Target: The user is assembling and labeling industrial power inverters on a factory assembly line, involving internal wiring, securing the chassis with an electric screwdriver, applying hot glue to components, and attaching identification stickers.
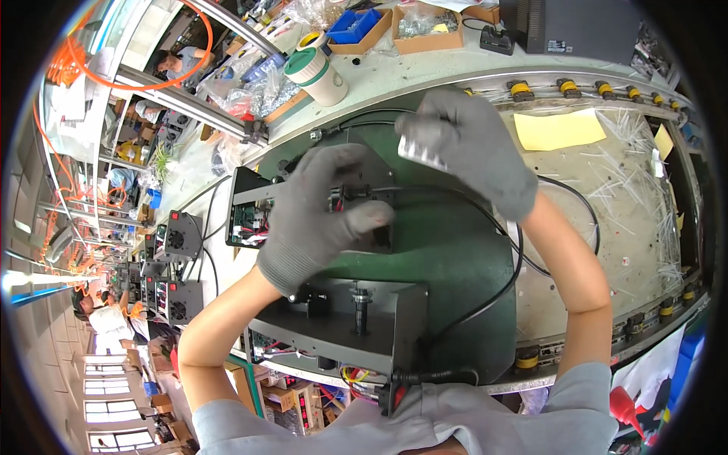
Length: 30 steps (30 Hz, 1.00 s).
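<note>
Both my hands wear grey knit gloves. My left hand [318,216] is closed around a small black part with wires, held over an open black metal chassis [379,311] on a dark green mat [455,258]. My right hand [474,148] is raised just behind it and pinches a small flat silvery-white piece [421,152] at its fingertips. A black cable [500,280] loops from the chassis front around the mat. A green circuit board [246,220] shows inside the chassis at the left.
A white-and-green cup [317,76] stands behind the mat. Cardboard boxes [425,30] of small parts line the back, beside a black box [576,26]. A yellow sheet [557,129] and clear plastic scraps lie right. More black units [178,243] and other workers are at left.
</note>
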### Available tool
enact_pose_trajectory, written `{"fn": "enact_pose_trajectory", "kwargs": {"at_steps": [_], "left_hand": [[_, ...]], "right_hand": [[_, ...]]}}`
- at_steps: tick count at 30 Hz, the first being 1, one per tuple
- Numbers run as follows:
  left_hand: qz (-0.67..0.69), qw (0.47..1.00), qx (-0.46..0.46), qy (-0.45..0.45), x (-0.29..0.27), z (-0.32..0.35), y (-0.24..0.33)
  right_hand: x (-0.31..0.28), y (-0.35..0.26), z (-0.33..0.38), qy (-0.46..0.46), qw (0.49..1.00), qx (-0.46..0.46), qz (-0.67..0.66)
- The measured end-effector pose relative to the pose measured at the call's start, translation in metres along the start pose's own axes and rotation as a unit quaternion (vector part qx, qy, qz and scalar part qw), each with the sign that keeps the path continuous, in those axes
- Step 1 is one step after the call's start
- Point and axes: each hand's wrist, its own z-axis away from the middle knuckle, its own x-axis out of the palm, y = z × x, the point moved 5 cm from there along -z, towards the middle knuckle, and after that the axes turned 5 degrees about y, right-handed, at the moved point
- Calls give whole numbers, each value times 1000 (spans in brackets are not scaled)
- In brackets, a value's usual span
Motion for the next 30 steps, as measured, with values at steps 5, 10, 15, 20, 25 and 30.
{"fn": "enact_pose_trajectory", "kwargs": {"at_steps": [5,10,15,20,25,30], "left_hand": [[327,921,-208,-49,17,20,42],[454,852,-259,-13,12,44,66],[425,867,-259,11,7,72,79],[423,863,-276,17,2,92,86],[387,873,-295,-20,-2,103,90],[370,879,-297,-35,1,105,91]], "right_hand": [[0,-41,67,-52,997,-17,-47],[-5,-49,111,-12,992,-24,-121],[0,-50,131,-15,982,-51,-182],[10,-53,145,-31,978,-21,-205],[14,-51,152,-20,985,-75,-156],[23,-45,155,23,985,-56,-163]]}}
